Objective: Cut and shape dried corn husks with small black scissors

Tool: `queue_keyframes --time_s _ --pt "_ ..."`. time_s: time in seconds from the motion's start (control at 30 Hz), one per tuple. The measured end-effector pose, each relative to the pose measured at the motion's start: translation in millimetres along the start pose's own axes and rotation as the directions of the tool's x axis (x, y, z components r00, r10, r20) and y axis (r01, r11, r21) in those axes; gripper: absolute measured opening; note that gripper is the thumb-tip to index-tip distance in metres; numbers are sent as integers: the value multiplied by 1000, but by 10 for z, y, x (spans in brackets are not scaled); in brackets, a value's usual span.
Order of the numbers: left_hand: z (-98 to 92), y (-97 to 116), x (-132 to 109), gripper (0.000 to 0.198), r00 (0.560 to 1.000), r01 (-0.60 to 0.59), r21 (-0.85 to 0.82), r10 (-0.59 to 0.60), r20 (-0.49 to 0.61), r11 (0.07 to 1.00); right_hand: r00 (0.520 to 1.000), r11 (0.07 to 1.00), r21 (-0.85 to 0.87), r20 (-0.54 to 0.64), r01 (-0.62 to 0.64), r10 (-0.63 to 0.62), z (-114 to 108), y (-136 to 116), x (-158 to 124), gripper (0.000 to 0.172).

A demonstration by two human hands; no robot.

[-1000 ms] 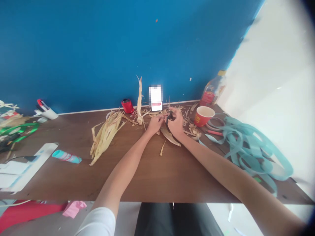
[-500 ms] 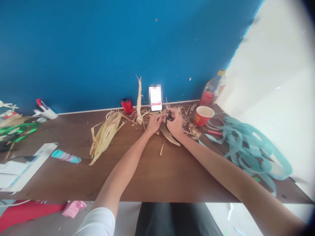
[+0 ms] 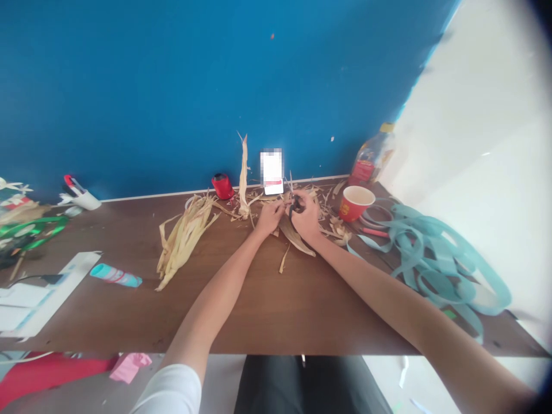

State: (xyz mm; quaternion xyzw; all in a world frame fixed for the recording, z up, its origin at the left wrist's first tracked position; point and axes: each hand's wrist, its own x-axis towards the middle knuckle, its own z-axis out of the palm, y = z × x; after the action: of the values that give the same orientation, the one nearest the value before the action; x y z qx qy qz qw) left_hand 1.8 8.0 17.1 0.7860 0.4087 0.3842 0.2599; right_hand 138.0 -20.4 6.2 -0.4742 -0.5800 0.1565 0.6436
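Note:
My right hand [image 3: 305, 213] is closed around black-handled scissors [image 3: 292, 208], whose thin blades point up and away toward the wall. Just left of it, my left hand [image 3: 271, 217] pinches a bit of dry corn husk at the scissors; the fingertips hide most of that piece. A curved strip of corn husk [image 3: 297, 238] lies on the table under my right hand. Around both hands are scattered husk scraps [image 3: 321, 201]. To the left rests a bundle of pale corn husks [image 3: 187, 241], and a tall husk piece [image 3: 244, 178] stands upright near the wall.
A phone [image 3: 272, 172] with a lit screen leans on the blue wall beside a red container [image 3: 222, 186]. On the right are a paper cup [image 3: 356, 203], a bottle [image 3: 373, 155] and looped teal ribbon [image 3: 448, 259]. A blue tube [image 3: 115, 275] lies left.
Both hands keep almost the same place and grip, with the scissors in my right hand. The view has shifted very slightly; nothing on the table has visibly moved.

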Motion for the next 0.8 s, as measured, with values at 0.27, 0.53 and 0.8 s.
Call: queue_keyframes --time_s 0.27,0.53,0.8 --pt "22 -42 10 44 1000 -15 23 15 11 1000 1000 1000 3 1 -26 26 -6 -8 6 41" --pt "25 -25 -2 42 1000 12 36 -12 -15 999 1000 1000 5 28 3 -3 -16 -47 -11 40" --pt "23 42 -5 36 1000 23 46 -24 10 999 1000 998 -53 -13 -19 19 -17 -26 -5 43"
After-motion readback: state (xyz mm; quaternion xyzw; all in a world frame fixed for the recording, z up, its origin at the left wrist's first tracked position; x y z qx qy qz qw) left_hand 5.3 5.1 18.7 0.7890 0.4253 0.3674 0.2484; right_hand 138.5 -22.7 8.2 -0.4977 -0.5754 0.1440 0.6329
